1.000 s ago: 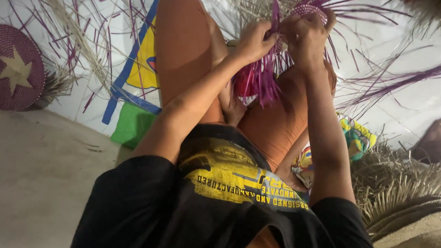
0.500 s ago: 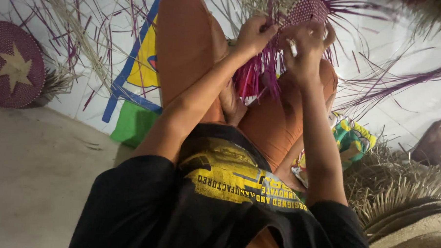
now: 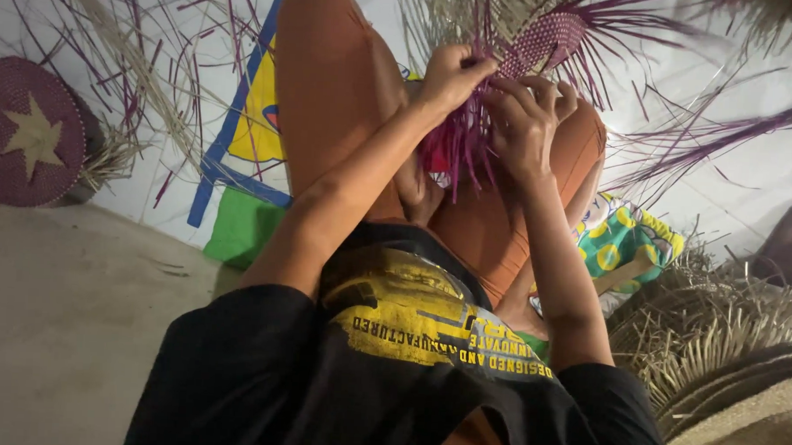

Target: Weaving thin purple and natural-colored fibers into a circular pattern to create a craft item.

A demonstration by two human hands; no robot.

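I sit on the floor with my knees raised, in orange trousers and a black shirt. My left hand [image 3: 449,75] pinches purple straw strands [image 3: 458,150] at the edge of a small woven purple piece [image 3: 547,39]. My right hand [image 3: 524,122] grips the same bundle just below and to the right, fingers curled around the strands. Loose purple and natural straw ends fan out from the woven piece above my knees. The part of the weave under my fingers is hidden.
A finished round purple mat with a tan star [image 3: 26,135] leans at the far left. A white sheet with blue, yellow and green patches [image 3: 240,156] lies under my legs. Dry straw heaps [image 3: 717,330] sit at the right, beside a patterned green cloth [image 3: 628,244].
Both hands have shifted slightly lower on the strands and closer together; the woven piece now shows more fully above my right hand. The view tilted a little.
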